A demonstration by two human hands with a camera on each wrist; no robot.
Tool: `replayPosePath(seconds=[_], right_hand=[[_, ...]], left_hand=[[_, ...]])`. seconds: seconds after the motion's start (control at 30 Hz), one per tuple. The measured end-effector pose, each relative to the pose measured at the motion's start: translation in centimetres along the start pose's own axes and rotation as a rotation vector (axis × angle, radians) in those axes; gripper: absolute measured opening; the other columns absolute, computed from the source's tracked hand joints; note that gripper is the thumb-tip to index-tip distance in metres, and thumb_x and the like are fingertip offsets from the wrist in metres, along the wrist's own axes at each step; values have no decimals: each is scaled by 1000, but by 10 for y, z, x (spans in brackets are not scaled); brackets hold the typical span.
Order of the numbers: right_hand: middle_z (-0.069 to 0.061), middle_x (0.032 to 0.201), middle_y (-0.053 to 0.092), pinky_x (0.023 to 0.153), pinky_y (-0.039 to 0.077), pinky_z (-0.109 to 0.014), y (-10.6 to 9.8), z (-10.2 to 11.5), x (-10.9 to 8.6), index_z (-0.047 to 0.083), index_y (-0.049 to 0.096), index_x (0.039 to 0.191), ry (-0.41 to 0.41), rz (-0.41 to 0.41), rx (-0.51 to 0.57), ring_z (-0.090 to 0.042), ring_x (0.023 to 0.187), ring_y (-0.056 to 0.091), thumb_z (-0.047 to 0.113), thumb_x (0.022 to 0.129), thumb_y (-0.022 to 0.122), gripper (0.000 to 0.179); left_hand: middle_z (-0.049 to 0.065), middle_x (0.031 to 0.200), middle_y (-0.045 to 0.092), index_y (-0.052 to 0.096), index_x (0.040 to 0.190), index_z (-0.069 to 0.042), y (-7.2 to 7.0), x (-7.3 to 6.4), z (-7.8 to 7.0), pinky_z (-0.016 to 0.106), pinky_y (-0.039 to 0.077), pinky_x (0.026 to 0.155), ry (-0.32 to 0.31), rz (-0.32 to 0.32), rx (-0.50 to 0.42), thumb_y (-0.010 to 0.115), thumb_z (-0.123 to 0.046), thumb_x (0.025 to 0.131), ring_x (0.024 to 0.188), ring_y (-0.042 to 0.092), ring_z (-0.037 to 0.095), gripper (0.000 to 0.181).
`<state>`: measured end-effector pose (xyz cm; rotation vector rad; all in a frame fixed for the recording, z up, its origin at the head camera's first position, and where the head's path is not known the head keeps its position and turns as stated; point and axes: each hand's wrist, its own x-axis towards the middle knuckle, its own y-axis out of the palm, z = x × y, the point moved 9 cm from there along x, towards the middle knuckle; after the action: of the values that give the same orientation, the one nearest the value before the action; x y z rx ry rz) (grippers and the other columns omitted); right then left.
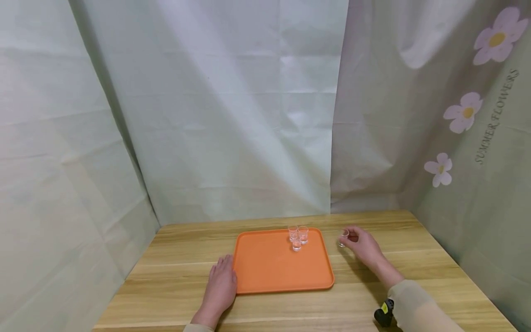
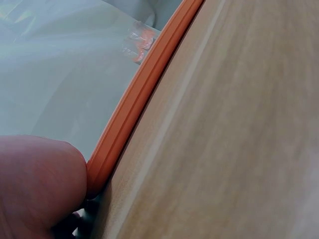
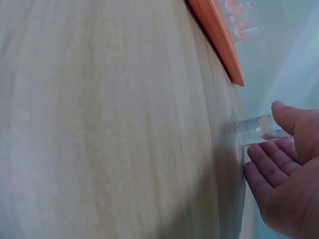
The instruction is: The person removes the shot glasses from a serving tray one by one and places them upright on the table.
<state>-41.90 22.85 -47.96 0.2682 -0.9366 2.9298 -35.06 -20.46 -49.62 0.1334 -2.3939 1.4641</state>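
Note:
An orange tray (image 1: pixel 280 267) lies flat on the wooden table. Three small clear glasses (image 1: pixel 296 246) stand close together at its back right corner. My left hand (image 1: pixel 221 282) rests on the table along the tray's left side, fingers extended forward; in the left wrist view part of that hand (image 2: pixel 42 179) meets the tray's corner. Right of the tray, my right hand (image 1: pixel 365 248) pinches another small clear shot glass (image 1: pixel 342 241) between thumb and fingers. The right wrist view shows this glass (image 3: pixel 254 129) upright, its base right at the tabletop.
Pale cloth curtains (image 1: pixel 249 115) hang behind and beside the table, with printed flowers on the right one. The wooden tabletop (image 1: pixel 174 272) extends on both sides of the tray. A black and yellow device (image 1: pixel 386 311) sits at the right wrist.

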Motion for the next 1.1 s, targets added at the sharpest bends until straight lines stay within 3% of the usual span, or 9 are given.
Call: replayPosePath(seconds=[0.2, 0.37, 0.63, 0.87, 1.1], right_hand=[[-32, 149, 62, 117, 48, -63, -2, 5, -2, -10, 54, 153, -7, 3, -13, -50, 139, 58, 26, 109, 73, 61], [-30, 162, 51, 125, 36, -66, -8, 21, -2, -7, 47, 161, -23, -6, -16, -50, 152, 45, 35, 111, 70, 70], [-29, 159, 55, 121, 42, -65, 0, 56, -3, -7, 52, 157, -114, -28, -3, -49, 149, 50, 22, 108, 74, 61], [-23, 157, 60, 121, 44, -64, 25, 73, -3, -2, 55, 157, -155, 7, -5, -44, 148, 53, 24, 107, 76, 60], [-25, 149, 65, 118, 49, -60, 53, 79, -4, -7, 60, 151, -187, 28, 38, -45, 141, 60, 13, 105, 78, 54]], left_hand=[[39, 154, 54, 52, 151, 19, 4, 1, 2, 74, 33, 123, -3, 3, 2, 58, -2, 107, 148, 45, 59, 49], [39, 155, 53, 51, 151, 18, 3, 3, 3, 74, 32, 123, -6, 5, -1, 57, -2, 107, 149, 44, 59, 49], [39, 156, 52, 50, 152, 18, 1, 2, 0, 73, 31, 124, -20, 24, 7, 57, -2, 108, 150, 43, 58, 49], [40, 155, 52, 50, 152, 19, 2, 1, 3, 73, 30, 124, -17, 10, -5, 53, -1, 108, 150, 43, 59, 48], [41, 153, 53, 51, 150, 20, 3, 0, 5, 73, 31, 124, -1, -13, -15, 52, 0, 107, 148, 44, 60, 48]])
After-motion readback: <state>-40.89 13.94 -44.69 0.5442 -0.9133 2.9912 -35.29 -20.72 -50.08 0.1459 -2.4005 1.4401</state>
